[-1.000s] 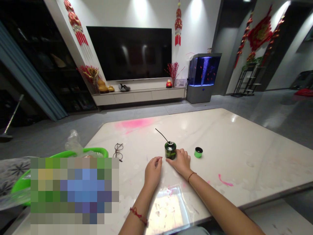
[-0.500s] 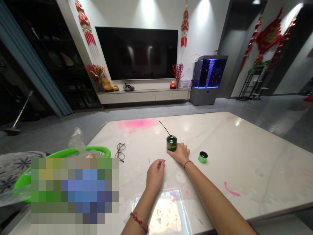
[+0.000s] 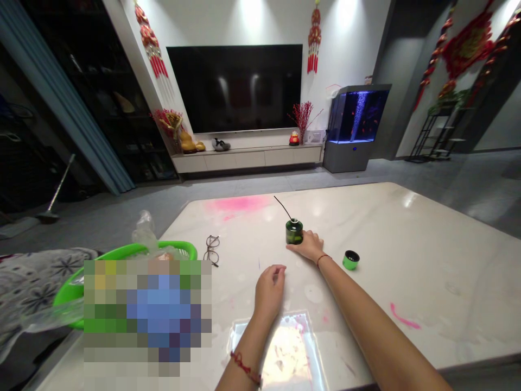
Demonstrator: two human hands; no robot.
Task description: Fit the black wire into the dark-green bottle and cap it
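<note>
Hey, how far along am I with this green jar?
Done: the green cap looks off, lying on the table away from the jar. In hand: your right hand rests against the jar's base without lifting it; your left hand is empty. Left: the black stick stands in the uncapped jar.

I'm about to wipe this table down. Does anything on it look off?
Yes. The pale stone tabletop has pink marks that look like spilled or smeared colour: a broad patch near the far edge and a thin streak at right. A thin black wire also sticks up at a slant from the green jar.
</note>
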